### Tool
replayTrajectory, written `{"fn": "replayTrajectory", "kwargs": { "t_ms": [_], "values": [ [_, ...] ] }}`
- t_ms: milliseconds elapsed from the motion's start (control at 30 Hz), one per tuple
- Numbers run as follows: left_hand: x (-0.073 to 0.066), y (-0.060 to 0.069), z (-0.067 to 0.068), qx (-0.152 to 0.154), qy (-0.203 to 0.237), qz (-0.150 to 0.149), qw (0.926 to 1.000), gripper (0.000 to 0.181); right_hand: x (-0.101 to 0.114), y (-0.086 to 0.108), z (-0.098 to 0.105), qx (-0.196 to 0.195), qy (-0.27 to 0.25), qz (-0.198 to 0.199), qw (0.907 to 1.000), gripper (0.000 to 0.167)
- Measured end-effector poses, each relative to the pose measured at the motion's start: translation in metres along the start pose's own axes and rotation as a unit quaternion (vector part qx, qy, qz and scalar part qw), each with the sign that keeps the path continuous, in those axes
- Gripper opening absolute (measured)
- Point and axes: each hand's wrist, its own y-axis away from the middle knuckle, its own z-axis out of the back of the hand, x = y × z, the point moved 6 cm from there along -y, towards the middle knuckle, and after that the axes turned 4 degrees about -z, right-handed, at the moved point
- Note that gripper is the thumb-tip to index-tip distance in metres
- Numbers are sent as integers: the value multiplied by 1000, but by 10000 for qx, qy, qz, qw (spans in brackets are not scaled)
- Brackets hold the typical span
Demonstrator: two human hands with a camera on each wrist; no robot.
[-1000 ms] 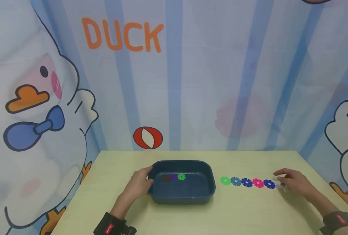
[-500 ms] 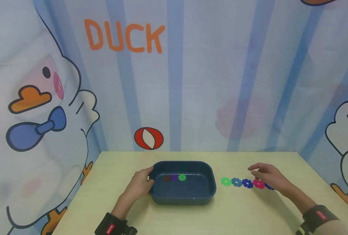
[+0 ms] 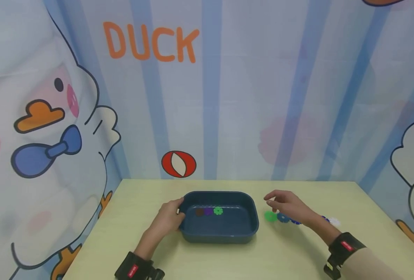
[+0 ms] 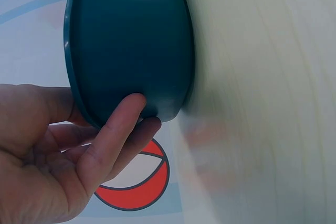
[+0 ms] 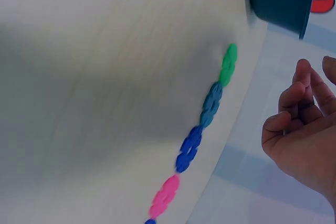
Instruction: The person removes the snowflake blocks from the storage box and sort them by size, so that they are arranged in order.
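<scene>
A dark blue rectangular basin (image 3: pixel 219 238) stands on the table, gripped at its left end by my left hand (image 3: pixel 166 217). In the left wrist view, fingers (image 4: pixel 113 135) press its outer wall. Inside lie a brown disc (image 3: pixel 200 212), a purple disc (image 3: pixel 208 211) and a green notched disc (image 3: pixel 218 210). My right hand (image 3: pixel 290 206) hovers loosely curled above a row of snowflake discs, holding nothing visible. The row runs from a green disc (image 3: pixel 270 216) through blue discs (image 3: pixel 282 217) and a pink disc (image 5: pixel 164 196) to a whitish disc (image 3: pixel 334 222). My right arm hides part of it.
The pale wooden table (image 3: pixel 151 190) ends at a blue striped curtain (image 3: pixel 241 97) with duck drawings and a printed ball (image 3: pixel 179 164). A strap with a camera (image 3: pixel 346 247) sits on my right wrist, and another strap (image 3: pixel 134 266) on my left.
My right hand has let go of the whitish disc at the row's right end and travelled left above the row towards the basin. My left hand stays on the basin.
</scene>
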Motion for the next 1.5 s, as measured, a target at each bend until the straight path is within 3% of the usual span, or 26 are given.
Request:
{"fn": "replayTrajectory", "kwargs": {
  "t_ms": [167,500,700,800,1167,1300,1500],
  "values": [
    [-1,-1,3,-14,-13,-30,10000,60,22,-18,-18,39,319,340,9989,27],
    [-5,-2,8,-38,-41,-37,10000,59,68,-45,-54,400,461,624,9962,28],
    [-4,-3,8,-53,-52,-74,9999,59,72,-60,-67,456,564,632,9954,28],
    [-4,-4,7,-49,-67,-83,9999,59,71,-67,-72,390,857,684,9932,26],
    [-1,-4,2,18,-46,-46,10000,58,68,-81,-105,406,2335,951,9668,23],
    [0,-3,0,27,-18,-57,10000,58,69,-82,-116,424,2847,1016,9523,23],
    [-1,-2,2,-18,2,-118,9999,58,71,-83,-129,426,3250,1280,9360,27]
  ]
}}
